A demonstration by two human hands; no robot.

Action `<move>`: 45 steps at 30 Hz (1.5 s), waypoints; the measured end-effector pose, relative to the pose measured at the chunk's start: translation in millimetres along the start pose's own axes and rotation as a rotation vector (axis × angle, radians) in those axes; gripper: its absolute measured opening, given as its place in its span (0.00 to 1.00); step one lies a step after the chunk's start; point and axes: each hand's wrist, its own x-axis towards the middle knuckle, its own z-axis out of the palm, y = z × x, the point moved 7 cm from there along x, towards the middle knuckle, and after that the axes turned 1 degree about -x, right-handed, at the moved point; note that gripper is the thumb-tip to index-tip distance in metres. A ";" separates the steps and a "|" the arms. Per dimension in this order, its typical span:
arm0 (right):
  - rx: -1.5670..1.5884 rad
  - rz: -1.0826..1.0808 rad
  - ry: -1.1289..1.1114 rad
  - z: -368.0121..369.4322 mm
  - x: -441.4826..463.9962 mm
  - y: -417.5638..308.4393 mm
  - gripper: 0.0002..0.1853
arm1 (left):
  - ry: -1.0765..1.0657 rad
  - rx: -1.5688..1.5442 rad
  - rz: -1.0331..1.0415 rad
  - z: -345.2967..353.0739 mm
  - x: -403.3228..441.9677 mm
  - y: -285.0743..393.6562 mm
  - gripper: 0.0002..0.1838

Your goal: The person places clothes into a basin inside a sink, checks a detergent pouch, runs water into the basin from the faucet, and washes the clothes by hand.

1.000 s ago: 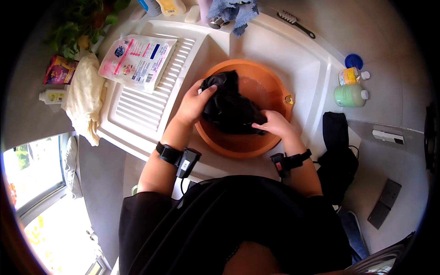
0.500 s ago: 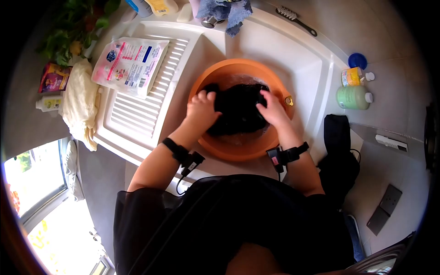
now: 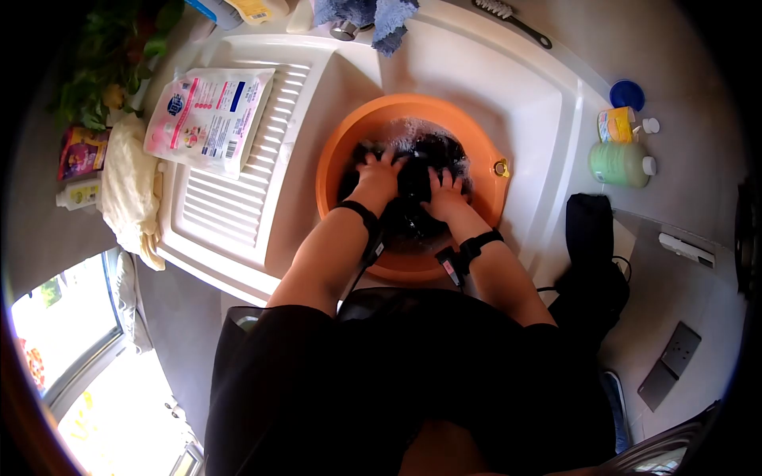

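Note:
An orange basin (image 3: 332, 170) stands in the white sink, holding water with some foam and a black cloth (image 3: 414, 186). On the left part of the cloth lies my left hand (image 3: 379, 181), palm down with its fingers spread. My right hand (image 3: 447, 196) rests on the right part, its fingers apart too. Both hands press against the wet cloth at the water's surface, side by side and not touching each other. Much of the cloth is under water.
Left of the basin is a ribbed washboard (image 3: 226, 202) with a detergent bag (image 3: 208, 119) on it. A cream cloth (image 3: 131, 186) hangs beyond. Behind are a blue cloth (image 3: 389, 24) and a brush (image 3: 516, 22). A green bottle (image 3: 619, 164) stands at the right.
The black cloth, held up in both hands a second ago, has gone down into the basin's water. My hands have let go of it and moved closer together, fingers spread on it.

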 end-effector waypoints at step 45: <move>0.183 -0.179 0.150 22.4 19.1 16.3 0.25 | 0.203 -0.230 -0.057 -36.2 -49.1 -7.8 0.44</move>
